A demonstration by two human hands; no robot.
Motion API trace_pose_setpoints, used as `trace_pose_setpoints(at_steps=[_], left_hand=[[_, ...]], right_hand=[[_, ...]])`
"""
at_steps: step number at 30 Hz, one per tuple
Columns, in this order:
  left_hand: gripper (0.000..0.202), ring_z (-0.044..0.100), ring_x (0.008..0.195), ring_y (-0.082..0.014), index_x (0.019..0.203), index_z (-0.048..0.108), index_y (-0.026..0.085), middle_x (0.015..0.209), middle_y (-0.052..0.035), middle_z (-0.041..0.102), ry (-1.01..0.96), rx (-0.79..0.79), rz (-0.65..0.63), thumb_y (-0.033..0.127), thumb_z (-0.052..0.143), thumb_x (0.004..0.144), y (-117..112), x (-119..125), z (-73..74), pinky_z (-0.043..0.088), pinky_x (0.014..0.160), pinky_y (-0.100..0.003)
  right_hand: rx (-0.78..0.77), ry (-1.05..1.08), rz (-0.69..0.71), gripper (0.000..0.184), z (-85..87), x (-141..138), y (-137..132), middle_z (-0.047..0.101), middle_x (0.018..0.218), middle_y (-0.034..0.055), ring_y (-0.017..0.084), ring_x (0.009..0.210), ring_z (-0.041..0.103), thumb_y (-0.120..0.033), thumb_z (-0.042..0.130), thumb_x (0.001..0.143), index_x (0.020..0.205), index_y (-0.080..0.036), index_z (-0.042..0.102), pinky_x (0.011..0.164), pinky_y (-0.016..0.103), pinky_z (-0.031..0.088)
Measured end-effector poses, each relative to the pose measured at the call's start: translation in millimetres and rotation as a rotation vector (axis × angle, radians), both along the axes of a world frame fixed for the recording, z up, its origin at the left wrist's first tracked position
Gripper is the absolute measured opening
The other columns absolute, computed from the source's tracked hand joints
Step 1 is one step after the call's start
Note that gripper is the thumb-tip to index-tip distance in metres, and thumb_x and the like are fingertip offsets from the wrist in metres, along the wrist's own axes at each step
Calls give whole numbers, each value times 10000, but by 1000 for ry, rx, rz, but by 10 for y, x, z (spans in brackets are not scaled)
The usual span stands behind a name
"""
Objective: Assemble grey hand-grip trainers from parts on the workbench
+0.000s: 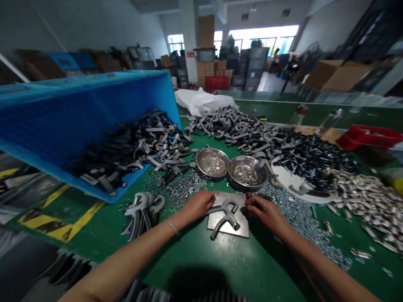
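A flat metal plate (pixel 242 230) lies on the green table in front of me. On it rests a grey-and-black hooked clamp part (pixel 229 216), with a small metal piece inside its curved jaw. My left hand (pixel 201 204) is at the plate's left edge, fingers curled together by the end of a clamp handle; what they pinch, if anything, is hidden. At the plate's right edge, my right hand (pixel 266 214) has its thumb and fingers closed. Just beyond its fingertips shows a small dark red thing (pixel 248 195); I cannot tell whether it is held.
Two metal bowls (pixel 212 150) of small parts stand behind the plate. Loose nuts and washers (pixel 292 218) spread around. A blue crate (pixel 171 96) of clamp parts lies tipped at left, several clamps (pixel 141 212) below. Black-handled bolts (pixel 317 155) and metal pieces (pixel 365 201) pile at right.
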State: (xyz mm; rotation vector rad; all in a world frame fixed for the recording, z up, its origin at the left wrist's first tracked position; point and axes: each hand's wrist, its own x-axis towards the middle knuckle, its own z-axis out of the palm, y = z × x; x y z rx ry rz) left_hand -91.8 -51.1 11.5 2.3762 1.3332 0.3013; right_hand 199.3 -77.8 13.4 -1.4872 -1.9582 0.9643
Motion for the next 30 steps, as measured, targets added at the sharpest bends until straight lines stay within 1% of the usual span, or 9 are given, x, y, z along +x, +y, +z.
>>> trace_pose_setpoints(at_steps=[4, 7, 10, 15, 19, 22, 24, 26, 30], left_hand=[[190, 610, 937, -258, 869, 644, 157, 942, -117, 658, 125, 74, -31, 67, 479, 894, -144, -19, 20, 449, 911, -388], [214, 596, 977, -275, 861, 649, 148, 979, -143, 640, 132, 103, 39, 62, 456, 890, -156, -74, 67, 453, 914, -409], [170, 609, 952, -240, 930, 645, 163, 976, -106, 652, -165, -22, 192, 127, 483, 896, -158, -190, 55, 477, 876, -366], [239, 640, 729, -167, 1061, 648, 158, 851, -38, 675, -760, -436, 317, 280, 569, 871, -235, -265, 40, 498, 701, -291], [295, 651, 754, -152, 1096, 687, 158, 859, -46, 686, -920, -487, 305, 332, 611, 871, -301, -103, 103, 492, 759, -293], [268, 670, 712, -160, 1021, 657, 140, 786, -42, 678, -1056, -648, 292, 345, 651, 848, -303, 66, 106, 506, 716, -296], [257, 671, 681, -154, 1005, 638, 143, 803, -45, 686, -1079, -673, 269, 339, 663, 842, -285, 156, 81, 505, 674, -283], [267, 668, 692, -141, 1071, 650, 157, 845, -43, 690, -1025, -587, 216, 314, 657, 855, -262, 215, 54, 499, 672, -265], [238, 679, 746, -129, 1098, 685, 188, 1002, -59, 692, -950, -480, 130, 295, 611, 899, -233, 263, 37, 513, 711, -260]], right_hand=[[43, -148, 15, 250, -144, -154, 6, 706, 812, 52, 207, 715, 657, -408, 465, 919, 831, -213, 595, 672, 312, 479], [68, -261, 38, 264, -177, -186, 122, 712, 871, 71, 219, 785, 657, -402, 442, 944, 852, -208, 594, 703, 313, 461], [59, -371, 83, 272, -156, -187, 180, 721, 869, 67, 207, 793, 669, -383, 429, 968, 871, -201, 607, 687, 285, 459], [63, -613, 147, 250, -20, -278, 230, 741, 900, 105, 211, 794, 697, -335, 458, 979, 919, -171, 637, 666, 265, 466], [110, -789, 231, 199, 83, -494, 290, 743, 940, 194, 282, 870, 716, -259, 513, 956, 972, -126, 660, 730, 323, 494], [128, -849, 289, 165, 139, -602, 337, 747, 949, 207, 295, 918, 719, -242, 553, 939, 981, -127, 665, 764, 331, 505], [119, -871, 295, 171, 184, -553, 347, 754, 934, 178, 285, 888, 727, -287, 575, 936, 993, -146, 654, 729, 318, 508], [104, -886, 275, 208, 226, -382, 306, 757, 935, 151, 280, 850, 731, -339, 556, 950, 1029, -161, 629, 671, 311, 499], [76, -938, 79, 269, 186, 174, 6, 741, 888, 129, 289, 776, 719, -392, 425, 996, 1074, -179, 570, 561, 310, 429]])
